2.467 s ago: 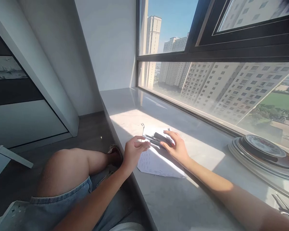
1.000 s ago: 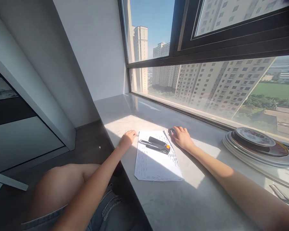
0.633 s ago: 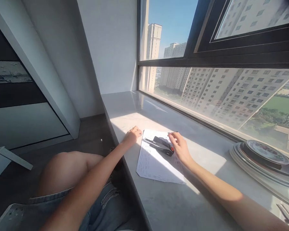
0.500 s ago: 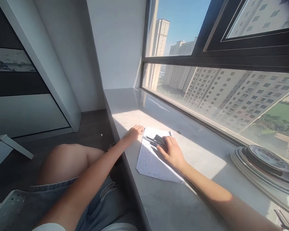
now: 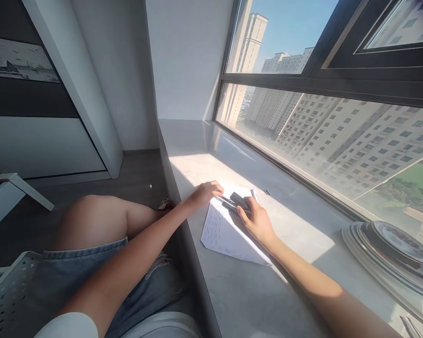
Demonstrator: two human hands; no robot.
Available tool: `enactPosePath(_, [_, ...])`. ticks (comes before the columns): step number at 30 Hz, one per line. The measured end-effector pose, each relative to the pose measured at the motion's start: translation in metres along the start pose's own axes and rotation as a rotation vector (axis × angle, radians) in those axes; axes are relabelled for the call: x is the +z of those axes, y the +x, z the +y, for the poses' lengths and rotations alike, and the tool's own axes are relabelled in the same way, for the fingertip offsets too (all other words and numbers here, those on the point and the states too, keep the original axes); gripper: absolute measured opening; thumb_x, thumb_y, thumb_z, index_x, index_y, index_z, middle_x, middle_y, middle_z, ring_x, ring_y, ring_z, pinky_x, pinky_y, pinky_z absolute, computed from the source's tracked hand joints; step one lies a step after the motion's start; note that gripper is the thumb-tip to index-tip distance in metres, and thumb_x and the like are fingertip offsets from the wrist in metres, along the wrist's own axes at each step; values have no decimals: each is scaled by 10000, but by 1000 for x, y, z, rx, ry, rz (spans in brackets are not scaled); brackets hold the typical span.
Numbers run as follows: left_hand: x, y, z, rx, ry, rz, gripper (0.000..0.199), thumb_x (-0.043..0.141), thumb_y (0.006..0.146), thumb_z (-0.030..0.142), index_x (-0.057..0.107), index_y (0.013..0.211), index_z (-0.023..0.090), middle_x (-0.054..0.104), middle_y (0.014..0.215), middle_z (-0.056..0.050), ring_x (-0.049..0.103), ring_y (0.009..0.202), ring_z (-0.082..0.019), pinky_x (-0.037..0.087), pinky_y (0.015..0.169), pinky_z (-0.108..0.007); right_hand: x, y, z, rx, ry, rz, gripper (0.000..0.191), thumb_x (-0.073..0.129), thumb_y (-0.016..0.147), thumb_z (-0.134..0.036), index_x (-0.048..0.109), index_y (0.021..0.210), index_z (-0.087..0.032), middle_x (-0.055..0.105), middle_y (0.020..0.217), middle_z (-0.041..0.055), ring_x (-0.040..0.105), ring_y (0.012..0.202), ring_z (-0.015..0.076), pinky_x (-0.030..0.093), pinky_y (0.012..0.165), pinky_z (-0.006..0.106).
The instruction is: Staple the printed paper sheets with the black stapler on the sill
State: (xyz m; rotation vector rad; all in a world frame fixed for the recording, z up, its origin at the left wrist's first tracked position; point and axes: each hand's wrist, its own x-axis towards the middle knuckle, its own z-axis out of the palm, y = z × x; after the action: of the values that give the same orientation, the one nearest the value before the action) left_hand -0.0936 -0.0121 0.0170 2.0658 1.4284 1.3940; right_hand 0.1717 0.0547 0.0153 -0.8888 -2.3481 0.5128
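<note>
White sheets of paper (image 5: 220,234) with rows of handwriting lie on the sill counter, half in sunlight. Over their upper part my right hand (image 5: 259,220) is closed around a dark oblong object (image 5: 238,200) whose kind I cannot make out. Several slim pens (image 5: 227,203) lie beside that object, pointing left from under the right fingers. My left hand (image 5: 208,192) is at the paper's upper left edge, its fingers curled and pinched at the left end of a pen. The fingertips partly hide that end.
A stack of plates (image 5: 391,253) stands on the counter (image 5: 246,300) at the right, with metal cutlery (image 5: 411,326) near the lower corner. A small dark piece (image 5: 267,192) lies beyond the paper. The window (image 5: 289,82) runs along the far side.
My left hand has moved right, from beside the paper to the pens' left ends, and its fingers have curled in. The right hand keeps its hold. The view has shifted slightly.
</note>
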Motion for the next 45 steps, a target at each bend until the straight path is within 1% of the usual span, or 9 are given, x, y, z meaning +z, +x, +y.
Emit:
enactPosePath(2, [0,2,-2,-38,-23,-5,195,602,989,193,774,898,197,774,988,-61,708,914,-204,559,866,-336,0,0,0,-6,-9,0,384,504,1067,-615,573,1090,-238,709,914,72,644,741,254,483,705,379])
enactPosePath(8, [3,12,2,-176,71,-66,253,673,982,250,826,1182,220,798,1087,-65,715,972,-235,584,900,-362,-1,1,-1,-16,-11,2,345,513,1058,-581,564,1043,-240,696,882,71,652,773,269,479,697,373])
enactPosePath(13, [9,20,6,-51,261,-166,114,684,989,179,786,959,221,743,1067,-61,643,1119,-267,532,1051,-432,-3,1,-4,-14,11,0,314,512,1062,-558,524,980,-256,645,815,40,614,757,260,447,678,361])
enactPosePath(18, [12,15,4,11,367,-254,116,640,1043,152,725,996,216,714,1119,-50,631,1119,-251,493,1070,-449,-3,1,-4,-23,29,-5,304,517,1061,-514,439,906,-264,627,833,39,577,758,245,416,685,358])
enactPosePath(26, [12,18,3,-8,389,-229,78,667,1047,187,715,997,223,721,1105,-53,642,1106,-248,506,1040,-429,-1,3,-2,-27,54,-2,279,514,1050,-487,425,910,-263,619,850,51,566,773,253,391,673,353])
enactPosePath(33, [10,17,3,-11,374,-214,76,696,1025,204,746,970,219,735,1072,-49,649,1088,-253,504,1040,-425,-1,2,-3,-31,66,22,224,546,1041,-440,494,927,-255,649,859,60,572,777,250,393,667,346])
enactPosePath(38, [9,16,8,-53,427,-234,120,700,1030,227,790,950,234,771,1120,-56,657,1112,-269,498,1075,-462,-1,2,-4,-22,57,13,216,545,1046,-432,502,931,-254,670,891,72,591,806,260,409,672,353])
enactPosePath(41, [7,10,12,-77,494,-275,147,673,1048,262,820,1046,257,777,1254,-66,654,1204,-299,487,1129,-512,-1,2,-4,-24,69,10,215,534,1055,-438,509,946,-255,676,905,77,597,819,265,420,676,356])
enactPosePath(45, [-1,-7,16,-218,477,-224,413,625,1050,276,697,1455,234,708,1471,-124,605,1406,-340,477,1200,-544,1,1,-1,-35,63,20,219,523,1063,-450,519,966,-254,676,915,81,590,820,269,420,686,363])
